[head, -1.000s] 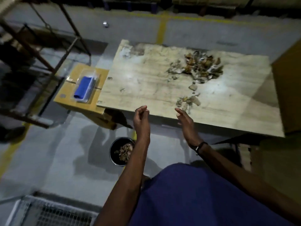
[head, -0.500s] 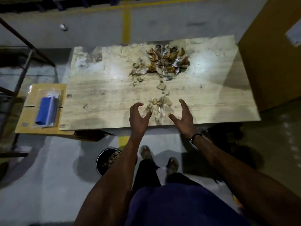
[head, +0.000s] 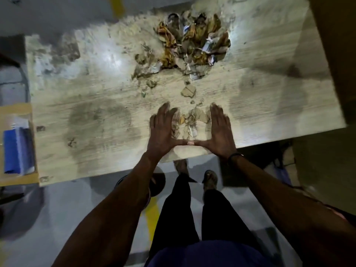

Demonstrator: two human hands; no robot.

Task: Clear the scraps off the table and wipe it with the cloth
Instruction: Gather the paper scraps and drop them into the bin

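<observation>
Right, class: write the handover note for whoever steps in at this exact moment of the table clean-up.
Left hand and right hand: open, flat on the table, thumbs touching, cupping the small scrap pile near the front edge.
Big scrap pile: untouched, far side. Loose bits lie between the piles.
Blue cloth: on the side stand, left of the table, unused.
Done: small pile corralled.
Left: remove both piles and the bits, then wipe.

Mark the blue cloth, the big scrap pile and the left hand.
blue cloth (head: 14, 151), head view, middle of its folded face.
big scrap pile (head: 194, 43), head view, its centre.
left hand (head: 163, 132), head view, its back.
</observation>
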